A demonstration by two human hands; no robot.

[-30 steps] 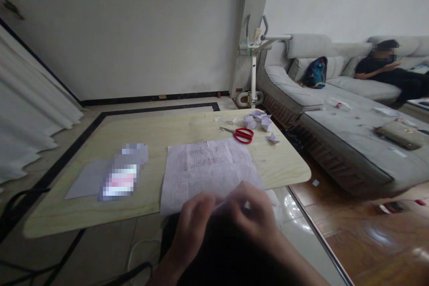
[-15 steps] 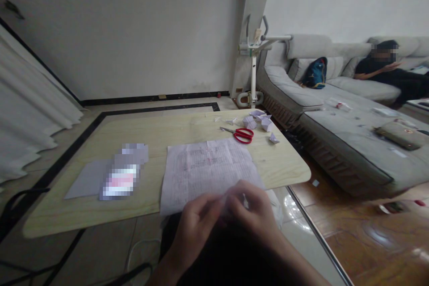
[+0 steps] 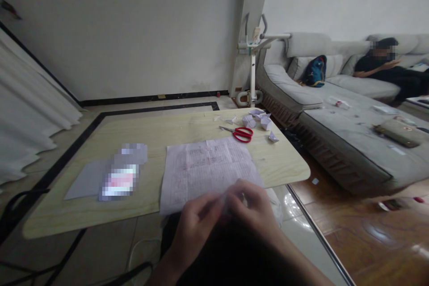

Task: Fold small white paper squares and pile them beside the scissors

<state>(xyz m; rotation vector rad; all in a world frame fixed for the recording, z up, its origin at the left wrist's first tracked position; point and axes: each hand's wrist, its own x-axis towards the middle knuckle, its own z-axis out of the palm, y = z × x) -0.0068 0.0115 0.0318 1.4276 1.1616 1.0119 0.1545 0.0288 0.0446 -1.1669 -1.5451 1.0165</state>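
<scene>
My left hand [image 3: 200, 220] and my right hand [image 3: 252, 205] meet over the near edge of the table, fingertips pressed together. Both are closed on a small piece of paper [image 3: 224, 197], mostly hidden by the fingers. Just beyond them lies a large creased sheet of printed paper [image 3: 204, 174] that hangs over the table edge. Past its far right corner rest red-handled scissors [image 3: 242, 134]. Several folded paper pieces [image 3: 249, 121] sit near the table's far right corner, and one small folded piece [image 3: 272, 136] stands apart, closer to me.
On the left of the wooden table [image 3: 83, 219] lie a white sheet [image 3: 82, 181] and a blurred-out object with a bright screen [image 3: 122, 178]. A grey sofa [image 3: 348, 138] stands to the right, with a backpack [image 3: 316, 71] and a seated person [image 3: 378, 65] on it.
The view has shifted very slightly. My hands stay together in nearly the same place, with only small finger movement.
</scene>
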